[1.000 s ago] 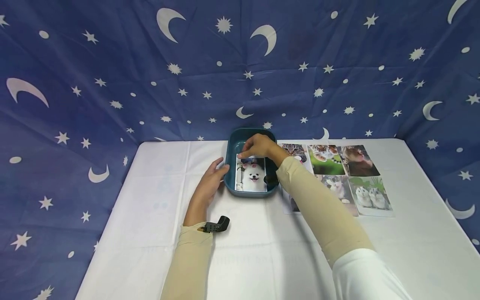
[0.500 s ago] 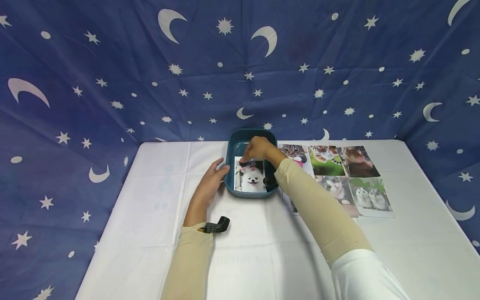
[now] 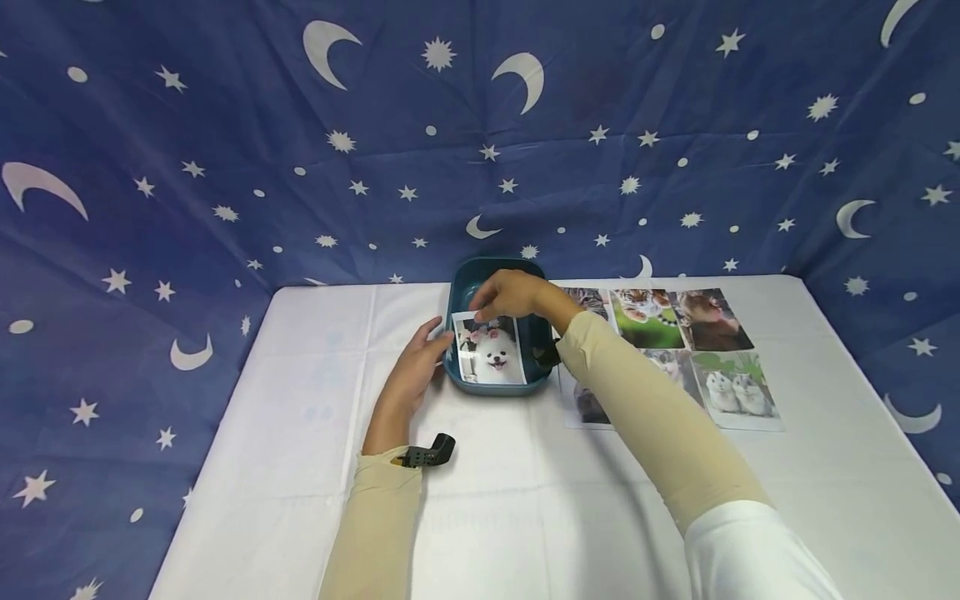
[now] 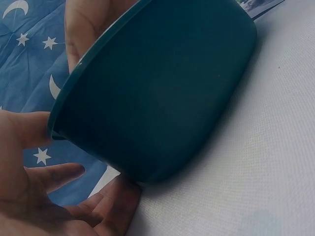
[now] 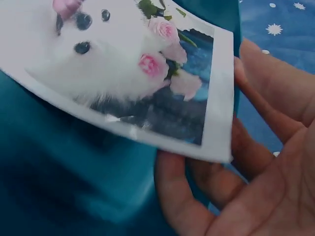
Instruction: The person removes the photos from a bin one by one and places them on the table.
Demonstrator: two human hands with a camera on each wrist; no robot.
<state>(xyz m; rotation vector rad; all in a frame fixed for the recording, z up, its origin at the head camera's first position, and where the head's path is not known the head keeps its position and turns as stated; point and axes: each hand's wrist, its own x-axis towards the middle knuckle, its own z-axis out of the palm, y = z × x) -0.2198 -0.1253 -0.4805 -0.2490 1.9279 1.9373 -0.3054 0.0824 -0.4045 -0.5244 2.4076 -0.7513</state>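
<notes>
A photo card of a fluffy white dog (image 3: 495,357) lies slanted inside a dark teal plastic bin (image 3: 491,389) at the back middle of the table. My right hand (image 3: 519,296) reaches over the bin and holds the card by its far edge; in the right wrist view several fingers (image 5: 172,189) curl under that end. At the bin's left side is my left hand (image 3: 411,373). Its thumb touches the bin's rim in the left wrist view, and its fingers (image 4: 115,201) extend loosely by the bin's base.
Animal photo cards lie in rows right of the bin, among them a tiger (image 3: 648,321) and two small rodents (image 3: 738,392); my right forearm covers part of them. A blue star-and-moon cloth (image 3: 420,183) hangs behind the white-covered table (image 3: 480,525).
The dog card has shifted left within the bin and become more slanted, my right hand moving with it. The left hand keeps its place at the bin's side.
</notes>
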